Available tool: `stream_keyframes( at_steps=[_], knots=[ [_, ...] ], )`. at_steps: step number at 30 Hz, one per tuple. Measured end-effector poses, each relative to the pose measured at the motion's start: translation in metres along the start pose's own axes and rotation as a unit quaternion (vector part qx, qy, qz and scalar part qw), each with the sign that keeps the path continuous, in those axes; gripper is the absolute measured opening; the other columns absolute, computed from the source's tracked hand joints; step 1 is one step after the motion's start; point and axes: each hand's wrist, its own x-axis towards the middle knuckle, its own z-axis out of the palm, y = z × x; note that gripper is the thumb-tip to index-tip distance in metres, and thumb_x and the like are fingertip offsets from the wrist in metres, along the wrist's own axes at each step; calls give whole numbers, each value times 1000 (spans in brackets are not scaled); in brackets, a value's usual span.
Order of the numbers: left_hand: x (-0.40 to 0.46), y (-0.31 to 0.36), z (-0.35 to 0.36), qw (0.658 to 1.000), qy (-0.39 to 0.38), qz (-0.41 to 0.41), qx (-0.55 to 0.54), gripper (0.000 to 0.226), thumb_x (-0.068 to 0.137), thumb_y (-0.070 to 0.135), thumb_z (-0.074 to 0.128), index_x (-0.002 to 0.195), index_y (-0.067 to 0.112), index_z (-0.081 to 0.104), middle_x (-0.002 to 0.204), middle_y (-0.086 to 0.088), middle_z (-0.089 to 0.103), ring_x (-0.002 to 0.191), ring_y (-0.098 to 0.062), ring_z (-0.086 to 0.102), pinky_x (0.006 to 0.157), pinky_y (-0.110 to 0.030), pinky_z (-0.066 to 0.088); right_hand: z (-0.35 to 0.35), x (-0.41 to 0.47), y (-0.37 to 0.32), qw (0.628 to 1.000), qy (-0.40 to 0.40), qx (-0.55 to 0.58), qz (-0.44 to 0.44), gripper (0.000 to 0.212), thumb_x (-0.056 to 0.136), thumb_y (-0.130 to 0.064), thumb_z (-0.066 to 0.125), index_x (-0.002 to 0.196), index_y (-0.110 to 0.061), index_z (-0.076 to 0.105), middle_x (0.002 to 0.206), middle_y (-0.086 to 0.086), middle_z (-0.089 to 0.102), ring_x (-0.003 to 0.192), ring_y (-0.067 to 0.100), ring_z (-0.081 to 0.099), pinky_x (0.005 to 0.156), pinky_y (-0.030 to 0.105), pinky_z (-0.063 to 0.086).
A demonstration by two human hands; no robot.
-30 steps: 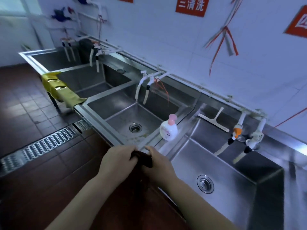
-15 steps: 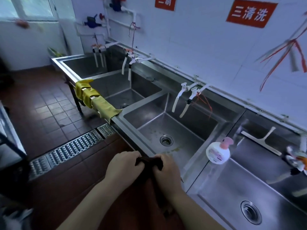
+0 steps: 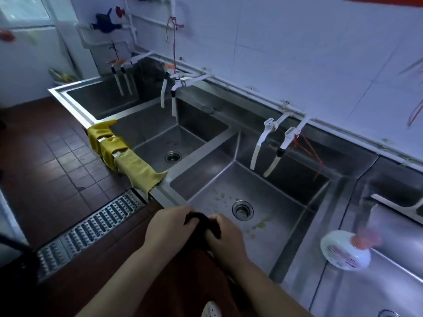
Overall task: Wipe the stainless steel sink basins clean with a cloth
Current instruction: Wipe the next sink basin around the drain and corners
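A row of stainless steel sink basins runs along the tiled wall. The nearest basin (image 3: 283, 186) has a round drain (image 3: 242, 209) and yellowish spots on its floor. My left hand (image 3: 168, 226) and my right hand (image 3: 225, 236) are side by side at this basin's front rim, both gripping a dark cloth (image 3: 202, 224) bunched between them. Part of the cloth hangs down below my hands. Another basin (image 3: 160, 133) lies to the left, and a third (image 3: 103, 97) beyond it.
Yellow rubber gloves and a yellow cloth (image 3: 128, 156) hang over the front rim on the left. A white soap bottle with a pink pump (image 3: 345, 250) sits on the divider at the right. White taps (image 3: 272, 143) hang over the basin. A metal floor grate (image 3: 91, 227) lies on the red tiles.
The view has swung left along the sinks, so the soap bottle and right basin slid to the right. My hands stay together on the dark cloth, now at the middle basin's rim.
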Motion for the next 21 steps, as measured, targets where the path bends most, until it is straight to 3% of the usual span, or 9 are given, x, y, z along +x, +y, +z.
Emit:
stream_keyframes(
  at_steps=[4,8,11,14,17,21],
  knots=[
    [59,-18,-2,999,-31,3,22,12,85,38,56,89,29,64,79,9,66,73,-8,58,58,-24,44,15,63,0,993,-13,-112,-38,30,79,-47,54,64,-29,36,59,-7,43,57,11,42,57,31,28],
    [113,-35,3,999,-44,6,6,9,86,34,56,89,32,63,80,13,64,74,-6,57,54,-19,38,16,119,7,992,-7,-124,-34,17,83,-34,61,79,-19,54,75,-3,57,70,19,51,65,29,27],
    [150,-46,12,997,-72,6,-8,10,87,31,57,95,35,63,84,15,63,76,-5,54,53,-17,32,8,150,16,996,37,-74,22,17,77,-29,67,72,-21,52,66,-8,56,61,15,49,60,28,27],
    [192,-58,31,994,-106,21,-11,7,86,31,59,92,33,61,76,15,57,74,-6,52,51,-17,29,1,180,32,992,72,-91,45,14,77,-27,61,67,-21,53,63,-10,55,60,15,50,66,34,39],
    [229,-72,59,987,-154,45,16,7,85,32,60,89,29,56,72,12,51,71,-10,51,54,-25,30,2,201,57,983,64,-151,80,6,79,-25,63,77,-23,68,74,-9,59,74,14,54,77,36,42],
    [264,-95,101,960,-248,113,65,17,87,32,56,102,25,61,88,2,67,83,-20,61,64,-30,41,22,212,88,961,-1,-207,181,18,86,-26,58,99,-27,70,93,-8,64,94,15,52,80,27,29]
  ],
)
